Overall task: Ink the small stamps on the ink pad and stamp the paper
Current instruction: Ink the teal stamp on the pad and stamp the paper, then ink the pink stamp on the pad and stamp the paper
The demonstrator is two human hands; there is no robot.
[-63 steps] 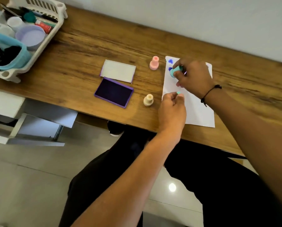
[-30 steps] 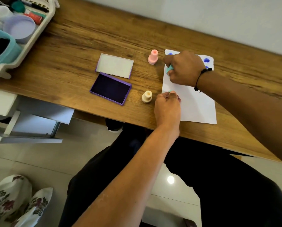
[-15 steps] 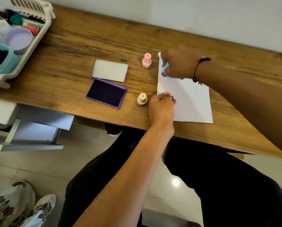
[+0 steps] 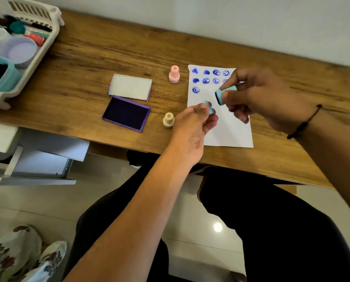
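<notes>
A white paper (image 4: 229, 127) lies on the wooden desk (image 4: 100, 55) with several blue heart and smiley prints along its top. My right hand (image 4: 259, 98) is raised above the paper and grips a teal stamp (image 4: 224, 94), its inked face turned to the left. My left hand (image 4: 192, 125) pinches a small teal cap (image 4: 208, 106) just left of that stamp. A pink stamp (image 4: 174, 74) and a cream stamp (image 4: 168, 120) stand upright left of the paper. The open purple ink pad (image 4: 126, 112) sits further left, its lid (image 4: 130, 86) behind it.
A white basket (image 4: 48, 29) at the desk's far left holds a lilac cup, a teal box, pens and small jars. A white drawer unit (image 4: 35, 159) stands below the desk edge. My dark-clad legs are under the desk.
My right hand has lifted the teal stamp off the paper's upper left and drawn it back right, uncovering the rows of prints. My left hand has risen from the paper edge with the cap.
</notes>
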